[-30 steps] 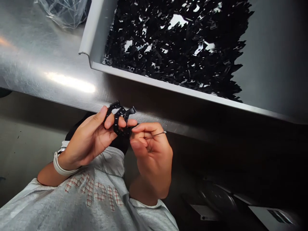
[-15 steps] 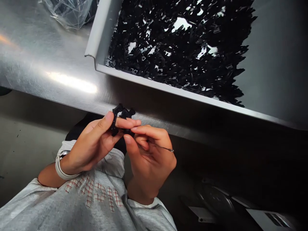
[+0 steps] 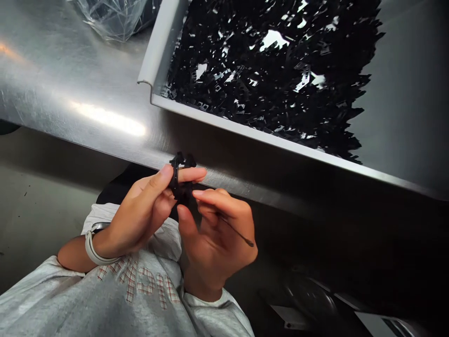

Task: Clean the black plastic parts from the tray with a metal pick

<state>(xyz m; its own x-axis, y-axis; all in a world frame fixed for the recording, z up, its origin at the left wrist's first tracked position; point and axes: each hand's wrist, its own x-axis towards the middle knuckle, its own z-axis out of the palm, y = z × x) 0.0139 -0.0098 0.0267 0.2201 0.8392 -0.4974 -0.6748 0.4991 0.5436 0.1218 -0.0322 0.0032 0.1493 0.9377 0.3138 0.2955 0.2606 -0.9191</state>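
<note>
My left hand (image 3: 147,210) pinches a small black plastic part (image 3: 179,180) between thumb and fingers, just below the edge of the steel table. The part shows edge-on. My right hand (image 3: 217,229) is closed around a thin metal pin (image 3: 236,232), whose end sticks out to the lower right. Its thumb and forefinger touch the underside of the black part. A white watch strap sits on my left wrist.
A grey metal tray (image 3: 245,131) on the steel table (image 3: 70,84) holds a heap of several black plastic parts (image 3: 266,65). A crumpled clear plastic bag (image 3: 112,16) lies at the top left. Dark machinery sits below at the lower right.
The black part has turned from flat-on to edge-on in my left hand. The pin in my right hand has swung from pointing right to pointing down and right.
</note>
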